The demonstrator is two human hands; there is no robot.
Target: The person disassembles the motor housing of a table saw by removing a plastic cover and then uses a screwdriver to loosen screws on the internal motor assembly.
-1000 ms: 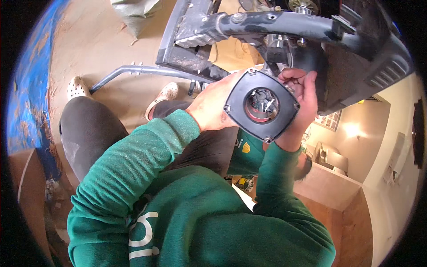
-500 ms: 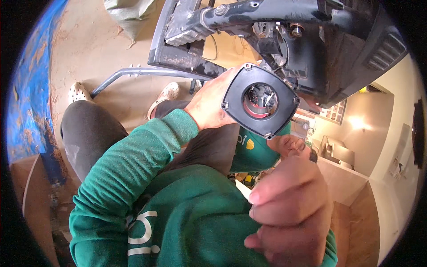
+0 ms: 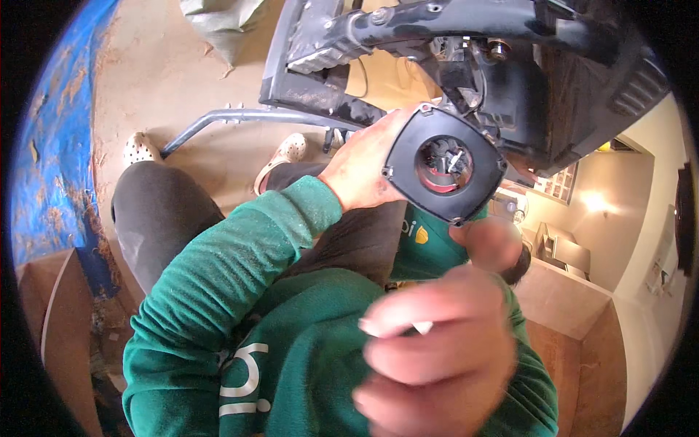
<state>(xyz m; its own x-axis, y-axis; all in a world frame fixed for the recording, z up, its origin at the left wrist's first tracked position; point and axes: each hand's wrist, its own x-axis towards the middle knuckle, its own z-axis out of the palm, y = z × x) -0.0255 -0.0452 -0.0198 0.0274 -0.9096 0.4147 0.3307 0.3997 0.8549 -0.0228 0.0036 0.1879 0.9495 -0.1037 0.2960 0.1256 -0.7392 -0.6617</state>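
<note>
My left hand is closed around a black housing with a square, rounded flange and small screw holes at its corners. Through the housing's round opening I see a red ring and small metal and dark parts. The rest of its body is hidden behind the flange. Closer to me and below it, my right hand is smeared by motion, its fingers partly bent. A small white patch shows between those fingers; I cannot tell whether it is something held.
A dirty black vehicle frame stands just beyond the housing. A grey metal bar runs near my feet. Another person in a green sweater is close behind the housing. Blue sheeting lies at left, a pale sack at the top.
The view has shifted, so the housing and my left hand appear slightly farther right. My right hand has moved left and is more blurred.
</note>
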